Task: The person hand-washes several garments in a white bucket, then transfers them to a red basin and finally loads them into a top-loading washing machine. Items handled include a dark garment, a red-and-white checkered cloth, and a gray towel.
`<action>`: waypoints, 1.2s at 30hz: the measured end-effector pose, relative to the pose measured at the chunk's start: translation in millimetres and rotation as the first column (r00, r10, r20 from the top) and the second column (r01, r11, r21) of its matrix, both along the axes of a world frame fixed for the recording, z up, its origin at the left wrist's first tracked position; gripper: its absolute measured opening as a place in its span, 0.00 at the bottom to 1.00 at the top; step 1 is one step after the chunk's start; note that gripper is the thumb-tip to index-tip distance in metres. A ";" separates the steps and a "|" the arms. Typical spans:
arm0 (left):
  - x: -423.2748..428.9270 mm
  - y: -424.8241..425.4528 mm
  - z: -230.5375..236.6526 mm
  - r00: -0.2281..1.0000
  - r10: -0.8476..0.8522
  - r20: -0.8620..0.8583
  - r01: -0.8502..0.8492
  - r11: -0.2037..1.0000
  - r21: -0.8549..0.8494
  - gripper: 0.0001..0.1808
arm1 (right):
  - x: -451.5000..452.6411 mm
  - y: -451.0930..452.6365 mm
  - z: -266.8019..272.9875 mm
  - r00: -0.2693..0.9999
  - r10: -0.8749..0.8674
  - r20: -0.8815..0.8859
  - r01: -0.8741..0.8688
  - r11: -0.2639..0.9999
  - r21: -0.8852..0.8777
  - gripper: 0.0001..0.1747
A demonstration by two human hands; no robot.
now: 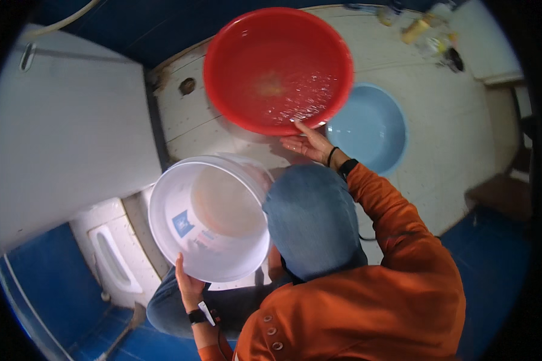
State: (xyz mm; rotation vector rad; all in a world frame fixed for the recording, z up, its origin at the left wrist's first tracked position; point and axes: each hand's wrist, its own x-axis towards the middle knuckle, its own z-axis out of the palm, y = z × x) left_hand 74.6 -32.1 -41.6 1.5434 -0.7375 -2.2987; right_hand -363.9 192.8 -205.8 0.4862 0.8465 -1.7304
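A large red plastic basin (253, 40) holds rippling, slightly cloudy water. My right hand (311, 144) is at its near rim, thumb over the edge and the other fingers below it. In front of me a white plastic bucket (237, 261) leans with its mouth turned up towards me. Cloudy liquid (223, 203) lies in the bucket, and blue and red printing shows through its wall. My left hand (188, 282) holds the bucket's near-left rim, its fingers partly hidden. A light-blue basin (388, 131) stands on the tiles, partly behind my right wrist and the red basin.
A round floor drain (187, 85) lies left of the red basin. A grey-white panel (67, 126) rises at the left, with a squat toilet (115, 257) below it. Blurred bottles (418, 29) stand at the far right corner. My raised knee (314, 216) is between bucket and right arm.
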 end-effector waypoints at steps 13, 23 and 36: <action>3.0 -6.2 -7.5 0.952 0.030 0.304 0.035 0.978 -0.208 0.24 | -77.3 49.1 -37.6 0.953 -0.300 -0.026 0.294 0.906 0.305 0.06; -7.1 -17.5 19.2 0.827 -0.373 0.420 0.560 0.604 -0.567 0.26 | -134.3 183.3 7.3 0.618 0.373 -0.692 0.440 0.565 0.698 0.18; -157.1 -81.6 85.9 0.612 -0.409 0.677 0.788 0.242 -0.566 0.26 | -136.9 336.9 32.2 0.168 0.598 -0.784 0.606 0.565 0.560 0.23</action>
